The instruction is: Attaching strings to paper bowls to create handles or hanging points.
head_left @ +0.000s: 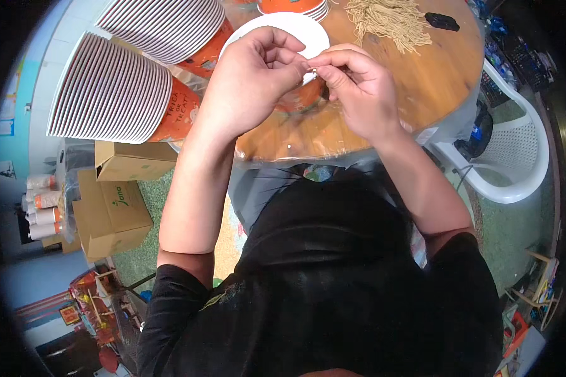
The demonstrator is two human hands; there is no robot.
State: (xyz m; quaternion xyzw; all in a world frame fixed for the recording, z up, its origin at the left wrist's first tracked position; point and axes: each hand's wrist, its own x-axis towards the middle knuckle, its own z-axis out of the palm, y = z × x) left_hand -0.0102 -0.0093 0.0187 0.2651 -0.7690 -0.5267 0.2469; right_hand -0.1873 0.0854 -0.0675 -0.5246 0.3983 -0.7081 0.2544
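Both hands meet above the near side of the round table. My left hand (267, 72) has its thumb and index finger pinched together, the other fingers curled. My right hand (358, 88) pinches at the same spot from the right, fingertips nearly touching the left ones. Between them a tiny pale bit shows, too small to name. Just behind and beneath the hands is an orange paper bucket (302, 99) with a white round face (295, 25); the hands hide much of it. Far right of it lies a bundle of tan cords (387, 24).
Tall nested stacks of orange paper buckets (116, 91) with white rims stand at the left. A black object (441, 22) lies beside the cords on the wooden table (440, 78). Cardboard boxes (113, 210) sit on the floor at left; a white plastic chair (509, 151) stands at right.
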